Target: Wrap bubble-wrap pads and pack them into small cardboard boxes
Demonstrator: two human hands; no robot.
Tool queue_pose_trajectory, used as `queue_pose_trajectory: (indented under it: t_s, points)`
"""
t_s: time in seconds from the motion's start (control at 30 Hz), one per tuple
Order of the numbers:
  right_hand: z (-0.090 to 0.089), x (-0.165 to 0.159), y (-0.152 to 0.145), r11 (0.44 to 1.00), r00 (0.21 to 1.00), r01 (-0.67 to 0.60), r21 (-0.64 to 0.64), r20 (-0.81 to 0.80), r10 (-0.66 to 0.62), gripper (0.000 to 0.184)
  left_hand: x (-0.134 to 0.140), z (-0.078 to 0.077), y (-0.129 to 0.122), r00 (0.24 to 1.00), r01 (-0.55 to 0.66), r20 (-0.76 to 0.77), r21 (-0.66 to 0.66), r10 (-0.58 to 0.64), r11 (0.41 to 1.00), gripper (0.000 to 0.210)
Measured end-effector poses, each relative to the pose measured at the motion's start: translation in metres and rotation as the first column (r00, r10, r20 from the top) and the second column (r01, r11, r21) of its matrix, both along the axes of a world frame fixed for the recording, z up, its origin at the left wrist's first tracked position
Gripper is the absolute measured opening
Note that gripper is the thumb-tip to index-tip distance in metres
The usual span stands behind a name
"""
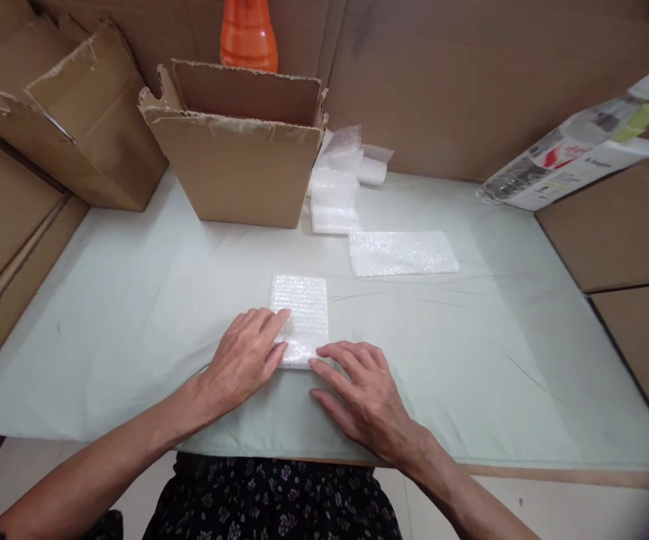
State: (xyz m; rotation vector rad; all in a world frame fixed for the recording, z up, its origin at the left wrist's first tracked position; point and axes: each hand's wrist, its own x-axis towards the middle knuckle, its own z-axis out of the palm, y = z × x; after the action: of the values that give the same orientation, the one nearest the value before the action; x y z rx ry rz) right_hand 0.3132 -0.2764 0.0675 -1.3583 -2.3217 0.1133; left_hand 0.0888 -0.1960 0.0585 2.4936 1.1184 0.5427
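A folded piece of bubble wrap (306, 304) lies flat on the pale green cloth near the table's front. My left hand (250, 352) rests over its left edge, index finger stretched across it and thumb at its lower left. At its lower right corner, my right hand (361, 382) touches the wrap with its fingertips, fingers spread and thumb apart on the cloth. Neither hand is closed around anything. Behind to the right lies a flat bubble wrap sheet (403, 253).
An open cardboard box (245, 169) stands at the back, with an orange bottle (248, 37) behind it. Crumpled and rolled bubble wrap (336, 187) sits beside it. More boxes (99, 120) line the left. Plastic bottles (575, 146) lean at the back right near cardboard boxes (622, 225).
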Motion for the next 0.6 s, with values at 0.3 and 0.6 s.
queue_pose_trajectory:
  t_s: [0.3, 0.6]
  points:
    - [0.001, 0.007, 0.024, 0.951, 0.971, -0.142, -0.274, -0.224, 0.081, 0.023, -0.017, 0.012, -0.027, 0.979, 0.156, 0.142, -0.065, -0.145, 0.986, 0.047]
    - [-0.006, 0.000, 0.036, 0.997, 0.997, -0.071, -0.044, 0.034, 0.072, 0.029, -0.006, 0.000, 0.019, 0.987, -0.156, 0.037, 0.012, 0.155, 0.988, 0.037]
